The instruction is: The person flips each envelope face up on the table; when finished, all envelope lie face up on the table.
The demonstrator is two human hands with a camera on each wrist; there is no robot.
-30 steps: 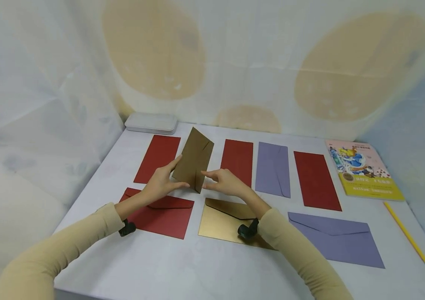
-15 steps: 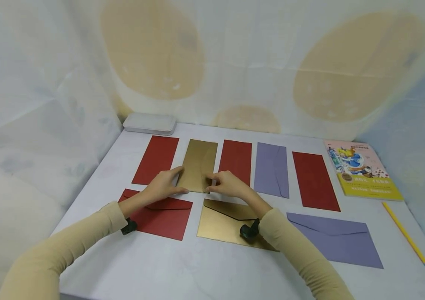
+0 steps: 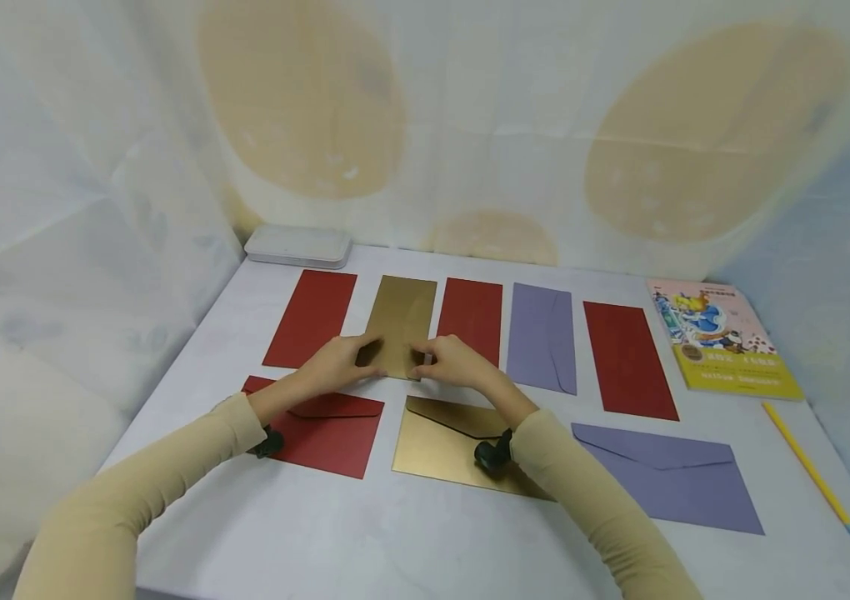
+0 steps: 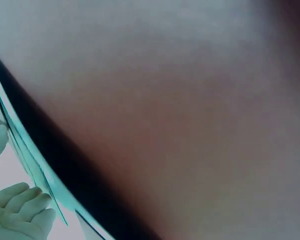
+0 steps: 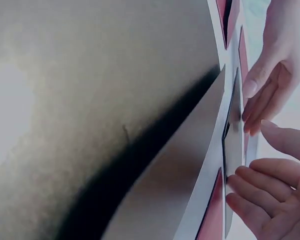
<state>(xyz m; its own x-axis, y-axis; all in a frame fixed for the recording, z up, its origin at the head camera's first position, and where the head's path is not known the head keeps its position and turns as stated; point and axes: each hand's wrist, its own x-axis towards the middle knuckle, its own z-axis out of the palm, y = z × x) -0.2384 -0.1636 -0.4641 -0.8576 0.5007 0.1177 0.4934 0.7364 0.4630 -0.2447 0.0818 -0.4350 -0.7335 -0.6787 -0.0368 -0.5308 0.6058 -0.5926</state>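
A plain gold envelope (image 3: 401, 317) lies flat in the back row, upright in its long direction. At its lower left edge is my left hand (image 3: 338, 362), thumb spread apart from the loosely bent fingers. My right hand (image 3: 457, 362) is at the opposite edge, in the same low posture. In the right wrist view, the right hand (image 5: 272, 197) has its relaxed fingertips right at the envelope's side, with the thumb held away. The left hand (image 5: 277, 75) reaches down across from it. A blurred close surface fills most of the left wrist view.
Red envelopes (image 3: 310, 318) (image 3: 470, 321) flank the gold one; a purple envelope (image 3: 541, 337) and another red envelope (image 3: 631, 358) lie rightward. In front are red (image 3: 327, 442), gold (image 3: 436, 446) and purple (image 3: 683, 479) envelopes. A book (image 3: 725, 337), pencil (image 3: 811, 467) and white case (image 3: 299, 245) stand around.
The gold envelope was raised and tilted in the left hand one second ago; it came down flat on the table. Both hands have since shifted slightly along its edges.
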